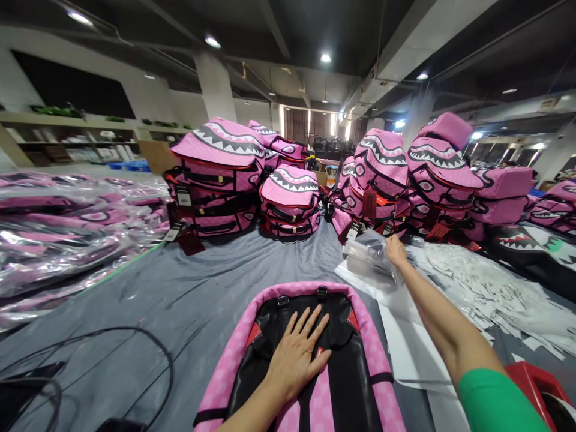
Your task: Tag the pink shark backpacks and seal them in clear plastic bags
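A pink checkered backpack with black padded straps lies back side up in front of me. My left hand rests flat on its black back panel, fingers spread. Ahead and to the right, my right hand reaches out with its fingers closed on clear plastic bags. These bags lie over white sheets on the grey-covered table. Part of the backpack's lower end is cut off by the frame.
Stacked pink shark-mouth backpacks stand across the back. Plastic-wrapped backpacks are piled at left. White paper tags lie heaped at right, near a red object. A black cable curls at front left.
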